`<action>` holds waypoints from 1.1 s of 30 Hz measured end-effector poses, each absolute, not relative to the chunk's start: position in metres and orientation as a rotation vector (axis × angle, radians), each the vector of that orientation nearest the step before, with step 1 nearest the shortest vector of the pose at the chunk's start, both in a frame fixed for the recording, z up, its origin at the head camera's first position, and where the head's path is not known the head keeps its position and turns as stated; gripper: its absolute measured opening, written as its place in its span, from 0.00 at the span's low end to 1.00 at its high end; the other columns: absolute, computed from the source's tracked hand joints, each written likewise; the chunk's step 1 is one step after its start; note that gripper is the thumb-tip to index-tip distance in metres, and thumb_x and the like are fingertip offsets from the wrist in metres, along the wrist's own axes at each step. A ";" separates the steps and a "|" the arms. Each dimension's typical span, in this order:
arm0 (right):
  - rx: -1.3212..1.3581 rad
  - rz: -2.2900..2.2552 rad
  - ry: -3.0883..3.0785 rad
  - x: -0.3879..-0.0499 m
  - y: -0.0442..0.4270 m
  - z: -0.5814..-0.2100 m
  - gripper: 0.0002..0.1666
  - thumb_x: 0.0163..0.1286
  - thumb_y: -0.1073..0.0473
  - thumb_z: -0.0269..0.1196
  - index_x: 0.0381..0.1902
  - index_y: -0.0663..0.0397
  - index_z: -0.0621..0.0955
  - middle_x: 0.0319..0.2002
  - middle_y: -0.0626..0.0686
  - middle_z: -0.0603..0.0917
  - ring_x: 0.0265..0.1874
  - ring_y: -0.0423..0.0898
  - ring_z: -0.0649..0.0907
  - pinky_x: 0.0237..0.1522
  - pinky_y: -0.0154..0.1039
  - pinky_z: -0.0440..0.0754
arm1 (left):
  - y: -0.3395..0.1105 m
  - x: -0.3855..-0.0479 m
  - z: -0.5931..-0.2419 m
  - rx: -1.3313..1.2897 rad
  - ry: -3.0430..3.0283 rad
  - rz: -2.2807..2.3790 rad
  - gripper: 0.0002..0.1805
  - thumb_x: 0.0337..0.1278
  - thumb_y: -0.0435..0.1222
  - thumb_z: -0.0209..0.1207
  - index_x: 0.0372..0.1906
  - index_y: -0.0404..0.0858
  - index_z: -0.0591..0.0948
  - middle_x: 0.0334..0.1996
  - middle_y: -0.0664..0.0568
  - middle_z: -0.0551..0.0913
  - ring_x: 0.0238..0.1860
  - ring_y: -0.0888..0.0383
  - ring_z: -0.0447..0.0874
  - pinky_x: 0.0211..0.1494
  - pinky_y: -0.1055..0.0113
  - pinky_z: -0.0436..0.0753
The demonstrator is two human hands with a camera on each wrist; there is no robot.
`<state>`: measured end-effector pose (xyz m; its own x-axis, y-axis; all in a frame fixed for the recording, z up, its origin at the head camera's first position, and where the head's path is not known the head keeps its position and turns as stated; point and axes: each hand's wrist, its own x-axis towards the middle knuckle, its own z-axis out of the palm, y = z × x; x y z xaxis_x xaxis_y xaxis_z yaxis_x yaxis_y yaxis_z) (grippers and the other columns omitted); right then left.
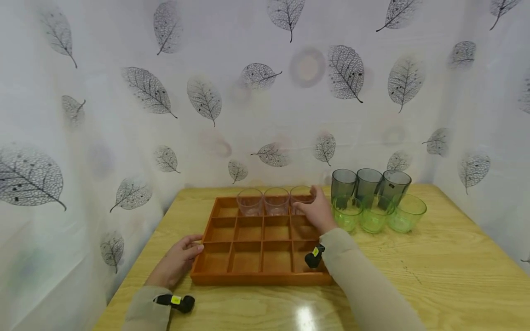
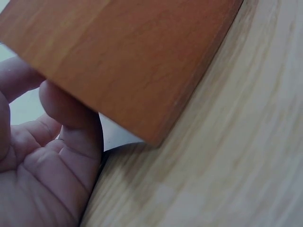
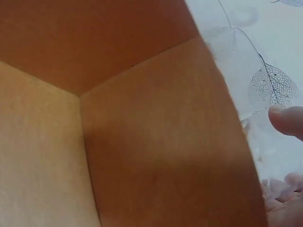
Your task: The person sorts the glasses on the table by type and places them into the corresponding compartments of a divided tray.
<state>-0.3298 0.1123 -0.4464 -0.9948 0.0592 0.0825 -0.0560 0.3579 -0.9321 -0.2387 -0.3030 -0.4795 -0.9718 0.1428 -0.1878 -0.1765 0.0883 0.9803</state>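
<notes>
We grip a clear, colourless glass [image 1: 301, 197] in our right hand [image 1: 318, 212], our relaxed left hand [image 1: 179, 258] touching the orange-brown divided tray [image 1: 261, 278].

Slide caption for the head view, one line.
Right grip holds a clear glass at the back right corner of the tray; left grip touches its side; green glasses and gray glasses stand alongside.
</notes>
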 end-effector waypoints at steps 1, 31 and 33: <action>0.003 1.729 -2.502 -0.330 0.113 -0.447 0.55 0.66 0.54 0.72 0.80 0.58 0.52 0.77 0.61 0.57 0.72 0.60 0.63 0.68 0.58 0.64 | -0.303 -0.239 -0.479 -0.030 2.130 1.973 0.30 0.76 0.35 0.55 0.73 0.28 0.60 0.48 0.47 0.75 0.47 0.57 0.74 0.49 0.67 0.77; 0.132 1.824 -2.400 -0.331 0.116 -0.445 0.57 0.68 0.46 0.70 0.82 0.48 0.48 0.80 0.54 0.52 0.78 0.54 0.52 0.73 0.56 0.55 | -0.303 -0.238 -0.475 -0.037 2.164 1.904 0.32 0.76 0.37 0.54 0.74 0.27 0.57 0.49 0.47 0.72 0.49 0.57 0.71 0.53 0.69 0.73; 0.134 1.803 -2.406 -0.327 0.117 -0.440 0.57 0.68 0.44 0.69 0.82 0.48 0.49 0.80 0.54 0.52 0.78 0.55 0.53 0.73 0.57 0.56 | -0.303 -0.238 -0.476 -0.040 2.171 1.898 0.32 0.76 0.37 0.54 0.74 0.27 0.58 0.50 0.46 0.72 0.50 0.57 0.71 0.54 0.69 0.73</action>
<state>-0.3272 0.1170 -0.4395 -0.9873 0.0082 0.1584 -0.1497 0.2810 -0.9479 -0.2375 -0.3027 -0.4758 -0.9666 0.1474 -0.2098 -0.1882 0.1480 0.9709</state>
